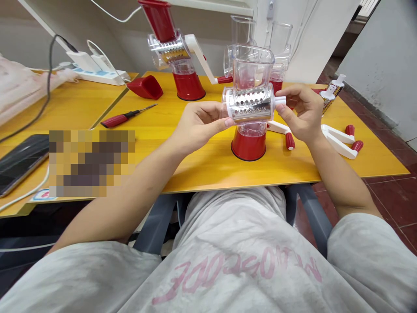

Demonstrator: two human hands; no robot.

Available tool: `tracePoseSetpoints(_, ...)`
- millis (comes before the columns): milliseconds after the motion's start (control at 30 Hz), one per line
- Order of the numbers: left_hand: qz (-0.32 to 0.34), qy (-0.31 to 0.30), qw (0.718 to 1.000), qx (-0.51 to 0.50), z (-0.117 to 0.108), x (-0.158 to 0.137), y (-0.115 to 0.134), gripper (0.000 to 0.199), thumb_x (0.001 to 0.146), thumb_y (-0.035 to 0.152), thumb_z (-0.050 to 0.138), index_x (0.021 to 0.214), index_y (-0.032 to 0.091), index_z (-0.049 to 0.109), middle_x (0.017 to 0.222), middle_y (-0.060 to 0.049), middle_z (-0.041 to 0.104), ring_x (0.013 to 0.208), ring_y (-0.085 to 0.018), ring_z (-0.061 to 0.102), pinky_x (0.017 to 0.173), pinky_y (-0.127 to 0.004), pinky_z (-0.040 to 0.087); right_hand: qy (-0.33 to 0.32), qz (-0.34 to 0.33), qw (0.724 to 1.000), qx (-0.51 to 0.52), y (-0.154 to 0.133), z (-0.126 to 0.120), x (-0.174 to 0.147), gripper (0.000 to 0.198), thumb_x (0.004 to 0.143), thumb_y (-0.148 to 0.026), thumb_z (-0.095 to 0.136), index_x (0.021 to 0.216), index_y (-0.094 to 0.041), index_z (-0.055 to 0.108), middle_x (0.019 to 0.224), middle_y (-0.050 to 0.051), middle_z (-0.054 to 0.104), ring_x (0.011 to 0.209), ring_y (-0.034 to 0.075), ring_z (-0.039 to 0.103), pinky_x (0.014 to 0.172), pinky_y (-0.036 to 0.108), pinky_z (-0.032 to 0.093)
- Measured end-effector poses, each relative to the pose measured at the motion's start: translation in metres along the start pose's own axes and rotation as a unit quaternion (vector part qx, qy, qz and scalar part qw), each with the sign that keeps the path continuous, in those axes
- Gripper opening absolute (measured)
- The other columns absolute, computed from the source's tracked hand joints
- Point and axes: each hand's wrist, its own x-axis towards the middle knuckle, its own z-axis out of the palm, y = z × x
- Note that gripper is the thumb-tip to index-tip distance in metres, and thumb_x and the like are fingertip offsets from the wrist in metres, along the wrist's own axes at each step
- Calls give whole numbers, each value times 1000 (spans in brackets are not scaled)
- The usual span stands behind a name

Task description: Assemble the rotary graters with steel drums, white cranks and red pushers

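A rotary grater [249, 145] stands upright in front of me, with a red base and a clear hopper on top. Its metal grater drum [250, 105] lies sideways inside the clear housing, and a white shaft sticks out to the right. My left hand [202, 124] grips the left end of the housing, thumb on the front and fingers behind. At the other side, my right hand [302, 111] has thumb and forefinger closed about the white shaft of the drum. A white crank handle [280, 128] with a red knob lies just behind the base.
A grater with its crank [189, 84] stands at the back left, near a red pusher [145, 87] and a screwdriver [127, 116]. More clear graters [280, 52] stand behind. Crank handles [340, 141] and spare drums [329, 98] lie right. A phone [24, 158] and power strip [97, 74] are left.
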Motion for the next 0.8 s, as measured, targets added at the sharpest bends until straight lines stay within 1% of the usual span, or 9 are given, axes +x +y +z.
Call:
tracePoseSetpoints(133,4,4,1000,1,0,1,-3,60,86,76,124,112,25,104,116,-9,99,108,-32,95,104,-48,83,7,11,1000,1,5,1,5,82,102,-113,83,103,-31,86,91,5,78,97,30,87,82,45,78)
tracePoseSetpoints(233,6,6,1000,8,-1,1,-6,61,83,76,125,112,26,103,116,-9,99,106,-31,94,104,-48,82,30,-4,999,-43,10,1,8,90,106,-116,74,84,-29,74,74,2,65,85,26,82,73,41,71)
tracePoseSetpoints(333,-1,8,1000,17,-2,0,-7,63,82,76,126,109,25,101,114,-8,98,106,-30,94,107,-48,81,37,-13,996,-79,14,0,9,98,112,-117,61,74,-27,63,67,2,57,76,23,77,68,39,64)
tracePoseSetpoints(400,-4,12,1000,18,-1,-1,-7,63,82,77,126,106,25,100,112,-8,98,105,-30,94,108,-48,81,28,-8,997,-76,16,-3,9,99,113,-118,54,75,-26,63,68,2,59,76,24,78,69,39,62)
tracePoseSetpoints(467,-6,16,1000,18,0,-1,-7,63,82,78,125,104,25,100,111,-7,98,105,-30,93,107,-49,81,13,1,999,-50,14,-6,8,95,111,-119,58,88,-28,71,76,3,67,84,26,82,73,41,65)
tracePoseSetpoints(567,-3,18,1000,9,2,0,-6,60,83,78,124,103,25,101,111,-7,98,103,-30,94,104,-49,83,-51,33,998,20,6,-12,6,78,103,-109,87,125,-35,80,98,7,81,114,34,87,88,47,74)
tracePoseSetpoints(633,-2,16,1000,1,4,0,-5,58,84,77,124,102,26,102,110,-7,98,101,-30,94,102,-49,83,-79,57,994,51,-1,-13,4,74,100,-99,100,136,-38,80,109,9,85,128,39,85,93,51,77)
tracePoseSetpoints(700,-8,15,1000,-4,5,0,-3,58,84,77,124,103,27,102,112,-8,99,104,-32,95,103,-52,84,-60,62,995,45,-5,-12,2,70,100,-97,101,130,-37,83,110,10,86,126,40,86,91,52,77)
tracePoseSetpoints(800,-16,19,1000,-8,6,0,-1,61,81,77,126,104,27,101,113,-9,99,108,-35,97,106,-54,84,-9,45,999,4,0,-9,1,72,104,-104,91,106,-32,83,96,8,80,103,34,87,80,48,73)
